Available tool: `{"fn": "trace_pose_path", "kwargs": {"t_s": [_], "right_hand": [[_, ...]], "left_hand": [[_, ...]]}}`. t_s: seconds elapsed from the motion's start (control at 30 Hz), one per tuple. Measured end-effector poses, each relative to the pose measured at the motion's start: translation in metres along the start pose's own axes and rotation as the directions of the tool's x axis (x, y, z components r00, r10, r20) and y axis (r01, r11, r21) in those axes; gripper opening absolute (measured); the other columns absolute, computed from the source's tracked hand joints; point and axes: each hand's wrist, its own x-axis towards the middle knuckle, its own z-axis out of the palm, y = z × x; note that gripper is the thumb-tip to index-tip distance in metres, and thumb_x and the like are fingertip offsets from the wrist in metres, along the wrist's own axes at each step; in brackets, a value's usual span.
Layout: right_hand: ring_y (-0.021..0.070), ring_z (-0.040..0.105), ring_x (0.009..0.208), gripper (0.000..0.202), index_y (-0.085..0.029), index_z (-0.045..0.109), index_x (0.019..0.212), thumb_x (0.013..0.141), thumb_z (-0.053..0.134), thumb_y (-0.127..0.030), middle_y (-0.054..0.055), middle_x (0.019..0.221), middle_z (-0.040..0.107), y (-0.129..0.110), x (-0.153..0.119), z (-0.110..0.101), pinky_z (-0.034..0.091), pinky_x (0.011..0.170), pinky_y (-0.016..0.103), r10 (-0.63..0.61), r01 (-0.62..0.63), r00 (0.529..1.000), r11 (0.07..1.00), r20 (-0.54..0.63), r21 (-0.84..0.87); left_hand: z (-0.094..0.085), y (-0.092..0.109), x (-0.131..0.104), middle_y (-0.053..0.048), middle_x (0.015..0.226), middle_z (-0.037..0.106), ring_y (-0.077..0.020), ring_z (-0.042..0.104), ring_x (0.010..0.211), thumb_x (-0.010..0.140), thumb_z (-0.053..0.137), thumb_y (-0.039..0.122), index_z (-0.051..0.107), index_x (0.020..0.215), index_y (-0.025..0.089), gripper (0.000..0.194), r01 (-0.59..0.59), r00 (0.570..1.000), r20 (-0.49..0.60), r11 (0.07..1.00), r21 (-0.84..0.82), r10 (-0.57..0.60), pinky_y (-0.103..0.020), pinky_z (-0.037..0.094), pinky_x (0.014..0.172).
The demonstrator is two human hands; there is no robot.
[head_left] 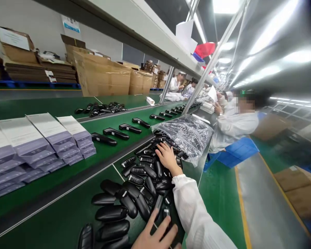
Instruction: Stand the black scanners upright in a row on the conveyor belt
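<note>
My right hand (168, 159), in a white sleeve, reaches over the far part of a pile of black plastic handle-shaped pieces (150, 171). Its fingers are apart and rest on the pieces beside a clear plastic bag (186, 133). Near the bottom edge my left hand (155, 235) hovers over the pile's near end, fingers spread, with nothing seen in it. Its wrist is cut off by the frame. Larger smooth black pieces (111, 212) lie left of it. Some pieces have small light labels.
Bent black devices (116, 133) lie in a row along the green belt (106, 152). White-and-purple boxes (41, 141) are stacked at left; more black parts (101, 109) lie beyond. A co-worker (235, 117) sits at right by a blue crate (230, 152). A shelf beam (134, 31) crosses overhead.
</note>
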Motion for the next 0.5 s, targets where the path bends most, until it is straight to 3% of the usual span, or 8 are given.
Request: {"fn": "trace_pose_path", "kwargs": {"t_s": [0.1,0.2,0.33,0.5], "right_hand": [[0.0244,0.032,0.14,0.041,-0.029,0.054,0.136,0.101,0.036,-0.042,0.005,0.145,0.049,-0.01,0.005,0.001,0.017,0.115,0.054,0.05,-0.049,0.999,0.998,0.016,-0.035],[0.0231,0.039,0.134,0.039,-0.028,0.059,0.129,0.101,0.037,-0.042,0.004,0.138,0.056,-0.025,0.006,0.003,0.025,0.112,0.046,0.066,-0.067,0.997,0.997,-0.037,-0.038],[0.0252,0.049,0.121,0.037,-0.027,0.063,0.122,0.101,0.036,-0.042,0.006,0.129,0.062,-0.052,0.001,0.004,0.034,0.101,0.044,0.111,-0.115,0.992,0.992,-0.067,-0.056],[0.0282,0.054,0.109,0.039,-0.02,0.062,0.122,0.099,0.04,-0.043,0.012,0.117,0.066,-0.079,-0.018,0.007,0.041,0.089,0.04,0.15,-0.154,0.983,0.987,-0.105,-0.035]], "left_hand": [[-0.004,-0.019,-0.005,-0.002,0.11,0.07,-0.0233,0.061,0.109,0.095,0.049,0.047,0.065,0.116,0.025,0.034,0.061,0.996,0.063,0.998,-0.024,-0.06,-0.048,0.035,0.111],[-0.019,-0.03,-0.008,-0.004,0.117,0.069,-0.0223,0.059,0.113,0.096,0.047,0.041,0.061,0.122,0.021,0.036,0.155,0.978,0.145,0.987,-0.036,-0.148,-0.043,0.035,0.11],[-0.032,-0.031,-0.02,-0.004,0.126,0.066,-0.0215,0.06,0.113,0.095,0.048,0.029,0.059,0.125,0.021,0.032,0.247,0.953,0.171,0.968,0.049,-0.252,-0.037,0.041,0.1],[-0.038,-0.026,-0.041,-0.003,0.124,0.068,-0.0205,0.062,0.11,0.096,0.048,0.028,0.061,0.123,0.02,0.032,0.212,0.96,0.139,0.956,0.201,-0.242,-0.035,0.044,0.093]]}}
